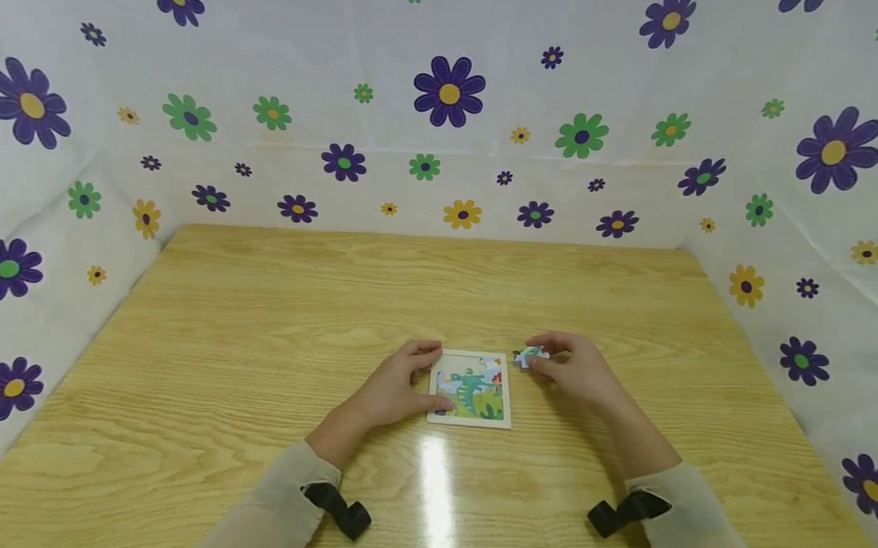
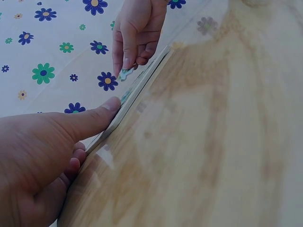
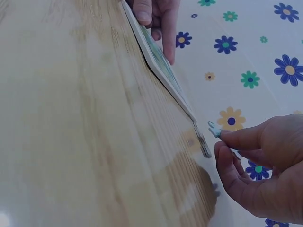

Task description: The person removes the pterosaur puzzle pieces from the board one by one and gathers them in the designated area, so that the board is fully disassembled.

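A square jigsaw puzzle board [image 1: 469,422] with a pale rim lies on the table, its picture showing a green dinosaur. Bare backing shows along the upper left of the picture. My left hand [image 1: 397,387] grips the board's left side, thumb on the lower left and fingers at the upper left corner. Just off the board's upper right corner, my right hand [image 1: 575,370] pinches a puzzle piece [image 1: 529,357] between thumb and fingers. In the right wrist view the held piece [image 3: 214,130] is raised above the table. Below it, loose puzzle pieces [image 3: 202,140] lie beside the board's corner.
The wood-grain table [image 1: 261,315] extends around the board. A white cloth [image 1: 508,32] with printed flowers hangs behind the table and along both sides. Dark straps with small black mounts [image 1: 355,520] sit on both wrists.
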The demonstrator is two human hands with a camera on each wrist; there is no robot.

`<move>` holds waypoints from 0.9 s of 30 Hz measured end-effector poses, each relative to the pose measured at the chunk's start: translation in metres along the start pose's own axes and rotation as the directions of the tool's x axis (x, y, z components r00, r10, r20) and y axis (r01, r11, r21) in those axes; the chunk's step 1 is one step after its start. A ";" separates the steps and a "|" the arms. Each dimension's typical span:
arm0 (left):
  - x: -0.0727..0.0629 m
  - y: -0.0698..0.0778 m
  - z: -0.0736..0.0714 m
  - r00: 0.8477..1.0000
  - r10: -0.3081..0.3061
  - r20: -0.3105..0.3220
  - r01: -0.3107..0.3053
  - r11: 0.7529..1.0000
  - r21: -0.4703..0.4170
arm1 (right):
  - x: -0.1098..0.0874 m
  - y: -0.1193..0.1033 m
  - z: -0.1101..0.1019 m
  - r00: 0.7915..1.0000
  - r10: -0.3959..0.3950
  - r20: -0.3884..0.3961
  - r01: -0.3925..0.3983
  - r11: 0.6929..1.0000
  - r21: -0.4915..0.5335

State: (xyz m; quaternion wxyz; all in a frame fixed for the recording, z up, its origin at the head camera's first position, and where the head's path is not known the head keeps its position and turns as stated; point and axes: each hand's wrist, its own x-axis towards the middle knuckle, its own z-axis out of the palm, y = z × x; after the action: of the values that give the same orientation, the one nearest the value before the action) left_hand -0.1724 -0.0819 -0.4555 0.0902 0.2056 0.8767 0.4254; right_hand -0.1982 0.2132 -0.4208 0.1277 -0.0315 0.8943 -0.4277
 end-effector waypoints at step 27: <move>0.000 -0.001 0.003 1.000 -0.012 -0.014 0.012 0.999 -0.030 | -0.006 0.006 -0.015 0.989 0.065 -0.129 -0.089 0.978 -0.188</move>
State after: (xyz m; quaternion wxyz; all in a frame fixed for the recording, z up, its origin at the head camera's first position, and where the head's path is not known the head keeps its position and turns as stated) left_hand -0.1718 -0.0804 -0.4581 0.0894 0.1959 0.8722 0.4392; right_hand -0.1960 0.2298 -0.4150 0.0853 0.0171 0.9383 -0.3346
